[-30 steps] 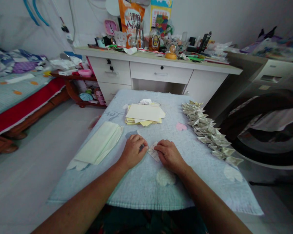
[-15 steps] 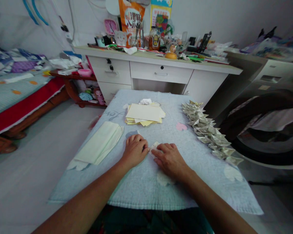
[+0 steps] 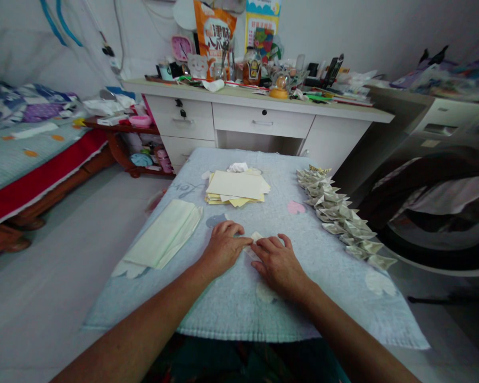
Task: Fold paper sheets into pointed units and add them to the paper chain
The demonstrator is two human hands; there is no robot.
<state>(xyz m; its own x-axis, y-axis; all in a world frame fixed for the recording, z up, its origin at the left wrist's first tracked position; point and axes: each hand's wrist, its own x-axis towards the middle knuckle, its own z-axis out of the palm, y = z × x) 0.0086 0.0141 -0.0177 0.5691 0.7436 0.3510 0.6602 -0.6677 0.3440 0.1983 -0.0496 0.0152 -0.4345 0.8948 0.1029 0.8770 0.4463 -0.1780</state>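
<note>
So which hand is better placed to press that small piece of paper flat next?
Probably the right hand: its fingers lie over the small piece of paper, while the left hand reaches in mainly with its thumb.

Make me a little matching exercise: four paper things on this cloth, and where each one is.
1. Small paper piece
2. Folded paper shapes
3. Cream-and-yellow paper stack
4. Pale paper sheets

A. Along the right side of the cloth
B. At the left side
C. At the left hand and right hand
D. Toward the far end

Pairs: 1-C, 2-A, 3-D, 4-B
</note>
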